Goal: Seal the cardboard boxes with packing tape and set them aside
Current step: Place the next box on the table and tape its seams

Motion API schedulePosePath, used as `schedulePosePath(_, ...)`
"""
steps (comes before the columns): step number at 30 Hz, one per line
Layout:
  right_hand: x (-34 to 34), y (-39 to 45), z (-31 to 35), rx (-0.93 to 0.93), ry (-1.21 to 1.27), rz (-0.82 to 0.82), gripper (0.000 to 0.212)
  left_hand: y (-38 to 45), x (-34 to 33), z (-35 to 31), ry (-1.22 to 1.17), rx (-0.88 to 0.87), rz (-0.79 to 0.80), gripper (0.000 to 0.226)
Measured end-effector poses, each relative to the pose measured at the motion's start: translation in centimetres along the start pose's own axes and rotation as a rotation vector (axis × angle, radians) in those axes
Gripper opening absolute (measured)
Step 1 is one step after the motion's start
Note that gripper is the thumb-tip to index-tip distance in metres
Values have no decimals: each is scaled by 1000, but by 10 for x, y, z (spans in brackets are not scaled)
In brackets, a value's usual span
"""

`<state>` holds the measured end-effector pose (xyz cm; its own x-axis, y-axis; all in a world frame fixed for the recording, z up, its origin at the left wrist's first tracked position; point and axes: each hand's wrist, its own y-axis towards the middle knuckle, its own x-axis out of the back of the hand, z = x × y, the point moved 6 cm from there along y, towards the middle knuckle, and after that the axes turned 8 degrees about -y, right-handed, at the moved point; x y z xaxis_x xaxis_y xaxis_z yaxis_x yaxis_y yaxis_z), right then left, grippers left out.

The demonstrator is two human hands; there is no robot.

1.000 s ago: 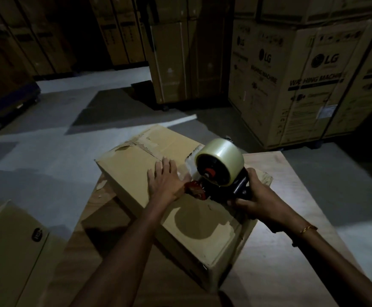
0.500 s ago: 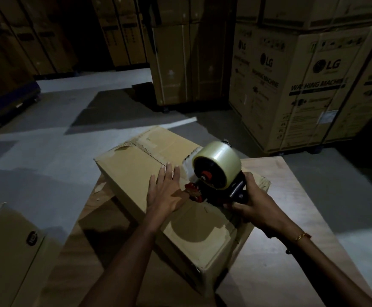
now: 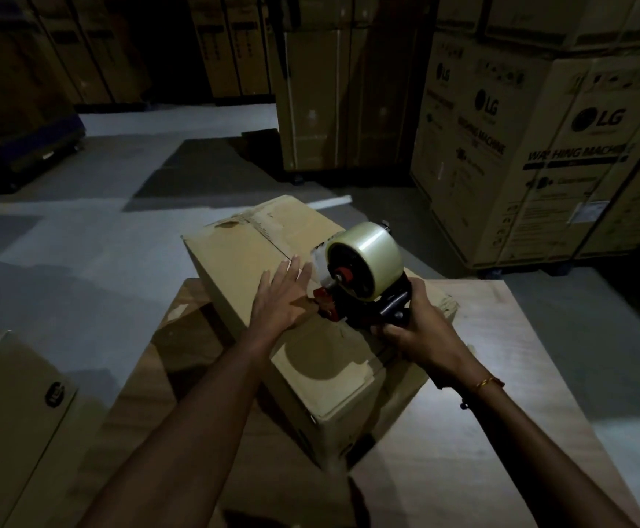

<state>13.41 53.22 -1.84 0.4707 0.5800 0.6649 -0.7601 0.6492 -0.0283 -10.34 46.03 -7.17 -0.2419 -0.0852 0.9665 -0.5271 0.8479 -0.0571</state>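
Head view: I see the cardboard box lying closed on the wooden table, turned at an angle, with my left hand laid flat on its top, fingers straight and spread, gripping nothing, just pressing beside the centre seam. My right hand is clenched round the black handle of the tape dispenser, whose red front end touches the box top right next to my left thumb, clear tape roll sitting up on it. Another carton at lower left, stacked LG washing machine cartons on the grey floor behind, dim light.
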Motion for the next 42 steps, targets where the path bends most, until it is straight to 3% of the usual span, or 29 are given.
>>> schedulePosePath(6,8,9,16,24,-44,27,74,3,-2,3,-75,-5,6,79)
schedulePosePath(11,15,14,27,38,-44,14,66,6,-1,7,-98,-9,24,74)
schedulePosePath(17,8,12,20,11,-62,39,75,7,-4,8,-91,-3,37,80)
schedulePosePath(26,0,1,12,16,-97,61,71,5,-5,6,-6,-18,31,77)
schedulePosePath(31,15,-21,-7,-39,-42,80,69,2,-1,1,-36,12,29,87)
schedulePosePath(42,31,-35,0,-50,151,42,63,-1,8,-3,-156,48,4,79)
